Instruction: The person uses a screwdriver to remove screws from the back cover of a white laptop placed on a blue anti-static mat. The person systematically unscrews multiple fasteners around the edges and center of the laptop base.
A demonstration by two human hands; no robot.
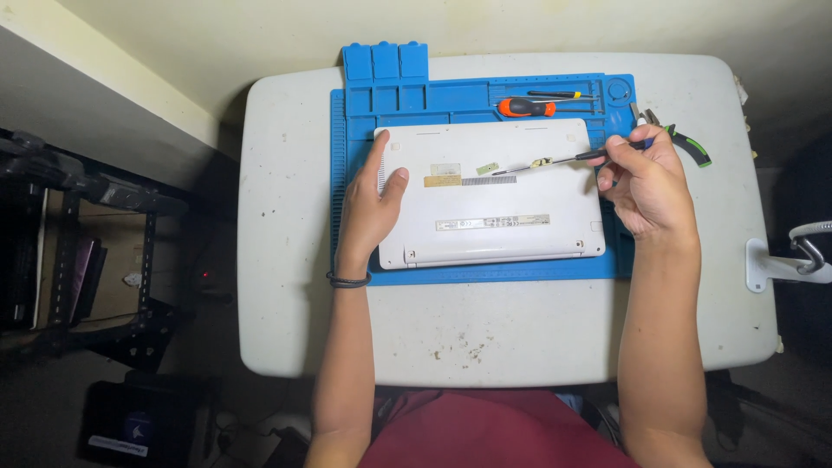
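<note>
A white laptop point(503, 208) lies bottom side up on a blue work mat point(347, 130). My left hand point(371, 204) rests flat on the laptop's left edge, fingers spread, a dark band on the wrist. My right hand point(648, 182) grips a thin screwdriver point(555, 161) by its dark handle. The shaft points left, and its tip rests on the laptop's underside near a small label.
An orange-handled screwdriver point(526, 107) and a slim yellow-tipped one point(555, 94) lie in the mat's top tray. Green-handled pliers point(689, 145) sit right of the mat. The white table point(286, 286) has a clamp point(784, 260) at its right edge. Shelving stands at the left.
</note>
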